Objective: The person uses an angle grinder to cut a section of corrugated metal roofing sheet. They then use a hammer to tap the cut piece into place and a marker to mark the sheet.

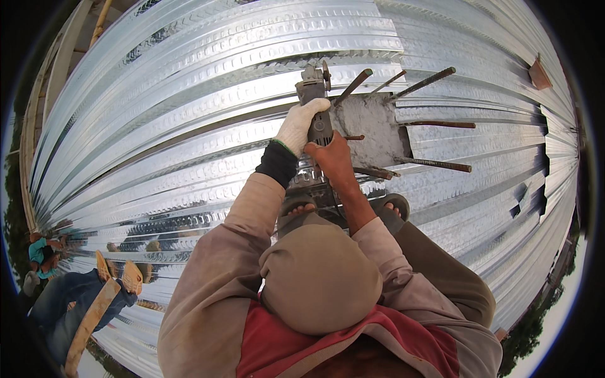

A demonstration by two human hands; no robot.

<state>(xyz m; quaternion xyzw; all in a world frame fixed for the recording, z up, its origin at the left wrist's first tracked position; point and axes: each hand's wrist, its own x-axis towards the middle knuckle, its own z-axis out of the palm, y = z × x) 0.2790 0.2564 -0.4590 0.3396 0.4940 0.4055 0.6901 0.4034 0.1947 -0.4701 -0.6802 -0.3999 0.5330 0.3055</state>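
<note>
A dark angle grinder [319, 128] with an upright disc at its far end lies in both my hands, pointing away from me. My left hand [305, 118], in a white knit glove with a dark cuff, grips its body near the head. My bare right hand [331, 157] is wrapped round its rear end, a cord hanging below. Just right of the grinder is a square grey concrete column top [368, 128] with several rusty rebars [435, 124] sticking out, one [353, 87] close beside the tool's disc. My feet in sandals stand just below the column.
Corrugated shiny metal decking [220, 75] surrounds me. At lower left a person in jeans [75, 302] is beside a wooden plank [88, 318]; another in teal [39, 249] is farther off. Timber framing [60, 75] runs along the left edge; a brownish piece [539, 75] lies at upper right.
</note>
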